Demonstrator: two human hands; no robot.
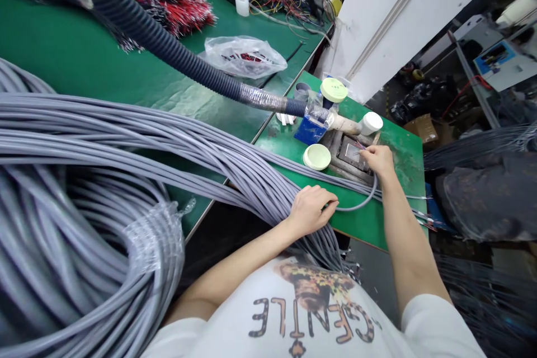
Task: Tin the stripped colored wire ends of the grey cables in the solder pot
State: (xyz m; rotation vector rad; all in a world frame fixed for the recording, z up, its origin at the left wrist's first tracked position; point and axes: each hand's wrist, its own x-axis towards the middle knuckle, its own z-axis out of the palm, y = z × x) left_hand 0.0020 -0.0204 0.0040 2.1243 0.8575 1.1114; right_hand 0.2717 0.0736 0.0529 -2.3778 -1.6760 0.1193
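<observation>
My left hand (pixel 312 211) lies over a thick bundle of grey cables (pixel 235 170), its fingers curled around the strands. One grey cable (pixel 356 207) curves out from there and rises toward my right hand (pixel 378 160). That hand is pinching thin wire ends (pixel 357 148) over a small rectangular metal pot (pixel 350 154) set in a dark fixture. The wires seem to come from the curved cable, though my fingers partly hide the join. A large coil of the same cable (pixel 155 240), bound with clear film, fills the lower left.
A black corrugated hose (pixel 268 99) with a foil-wrapped end crosses above the green bench (pixel 398 145). White-capped containers (pixel 333 90) and a blue box (pixel 309 130) stand near the pot. Farther back lie a plastic bag (pixel 243 56), red-and-black wire bundles (pixel 184 11), and electronics.
</observation>
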